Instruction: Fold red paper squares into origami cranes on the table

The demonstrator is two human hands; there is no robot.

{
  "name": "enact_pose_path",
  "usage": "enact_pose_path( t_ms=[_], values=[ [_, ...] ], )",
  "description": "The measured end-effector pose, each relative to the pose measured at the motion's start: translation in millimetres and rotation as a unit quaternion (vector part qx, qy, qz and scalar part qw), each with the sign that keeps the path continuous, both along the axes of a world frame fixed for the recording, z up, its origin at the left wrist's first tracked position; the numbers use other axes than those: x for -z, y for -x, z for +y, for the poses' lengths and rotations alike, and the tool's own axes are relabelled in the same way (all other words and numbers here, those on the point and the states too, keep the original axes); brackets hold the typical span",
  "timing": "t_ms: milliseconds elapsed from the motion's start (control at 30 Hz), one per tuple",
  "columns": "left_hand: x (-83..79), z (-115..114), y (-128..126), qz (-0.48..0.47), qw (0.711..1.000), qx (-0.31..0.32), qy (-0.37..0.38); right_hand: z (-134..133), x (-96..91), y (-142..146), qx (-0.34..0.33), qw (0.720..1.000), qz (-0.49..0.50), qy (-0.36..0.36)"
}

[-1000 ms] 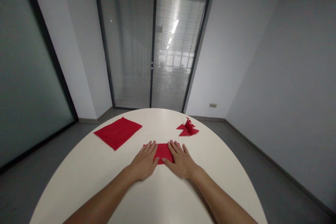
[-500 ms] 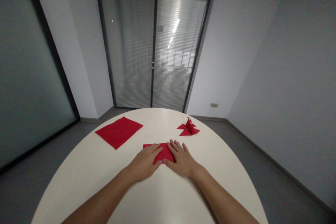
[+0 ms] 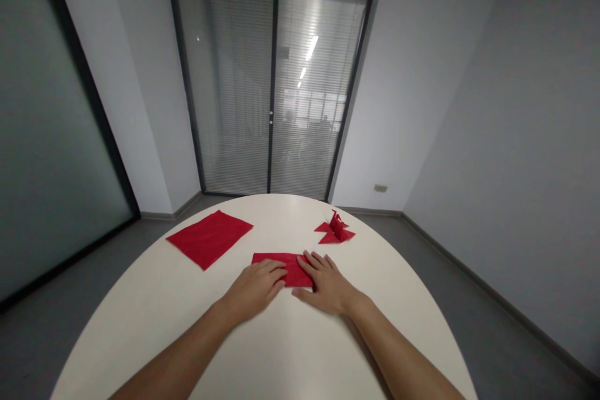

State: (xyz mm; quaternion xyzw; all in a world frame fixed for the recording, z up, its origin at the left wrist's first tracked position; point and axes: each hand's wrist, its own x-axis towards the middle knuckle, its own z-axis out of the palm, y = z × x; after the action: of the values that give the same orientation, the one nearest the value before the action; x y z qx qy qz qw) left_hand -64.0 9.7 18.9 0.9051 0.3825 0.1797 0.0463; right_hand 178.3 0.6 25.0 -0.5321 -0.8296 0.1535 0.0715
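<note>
A folded red sheet of paper (image 3: pixel 293 270), a rectangle wider than it is deep, lies on the table under both hands. My left hand (image 3: pixel 255 286) rests on its left part, fingers slightly bent and thumb near the edge closest to me. Flat on the right end is my right hand (image 3: pixel 330 284), its fingers spread and its thumb pointing left along the near edge. Both palms face down, and they cover the sheet's near left corner and its right end.
A flat red sheet of paper (image 3: pixel 210 239) lies at the table's left. Back right stands a folded red paper crane (image 3: pixel 336 230) with spread wings. All sit on a round white table (image 3: pixel 281 356); beyond it is a glass door with blinds (image 3: pixel 225 94).
My left hand has drawn its fingers and thumb in, off the sheet's near middle, showing more red paper. My right hand stays on the right end, nearly unchanged. The view shifted slightly.
</note>
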Motion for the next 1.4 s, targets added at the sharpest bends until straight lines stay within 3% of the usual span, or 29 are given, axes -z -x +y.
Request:
enact_pose_path(
  t_ms=[200, 400, 600, 833, 933, 1067, 1233, 1333, 1400],
  values=[
    [-6.0, 3, 3, 0.001, 1.000, 0.001, -0.016, -1, -4.8, 1, -0.008, 1.000, 0.011, -0.014],
    [-4.6, 7, 4, 0.009, 0.999, -0.044, -0.013, 4, -5.9, -8, -0.035, 0.997, 0.034, -0.055],
    [-8.8, 2, 6, -0.031, 0.992, -0.126, -0.004, 6, -6.8, -16, -0.026, 0.982, 0.174, -0.074],
    [-14.3, -3, 11, -0.190, 0.967, -0.172, 0.002, 12, -1.1, -16, 0.025, 0.912, 0.407, -0.036],
    [-13.4, 2, 10, -0.297, 0.936, -0.184, 0.034, 17, -4.1, -15, 0.026, 0.885, 0.463, -0.033],
    [-13.6, 8, 6, -0.415, 0.892, -0.165, 0.072, 21, -5.6, -15, 0.028, 0.870, 0.492, -0.004],
    [-6.0, 15, 8, -0.421, 0.882, -0.171, 0.125, 26, 4.1, -18, 0.056, 0.878, 0.476, 0.005],
    [0.9, 16, 14, -0.322, 0.911, -0.218, 0.135, 24, 9.0, -21, 0.068, 0.908, 0.414, -0.001],
    [2.5, 14, 16, -0.238, 0.935, -0.246, 0.096, 22, 10.3, -23, 0.072, 0.931, 0.358, -0.012]
  ],
)
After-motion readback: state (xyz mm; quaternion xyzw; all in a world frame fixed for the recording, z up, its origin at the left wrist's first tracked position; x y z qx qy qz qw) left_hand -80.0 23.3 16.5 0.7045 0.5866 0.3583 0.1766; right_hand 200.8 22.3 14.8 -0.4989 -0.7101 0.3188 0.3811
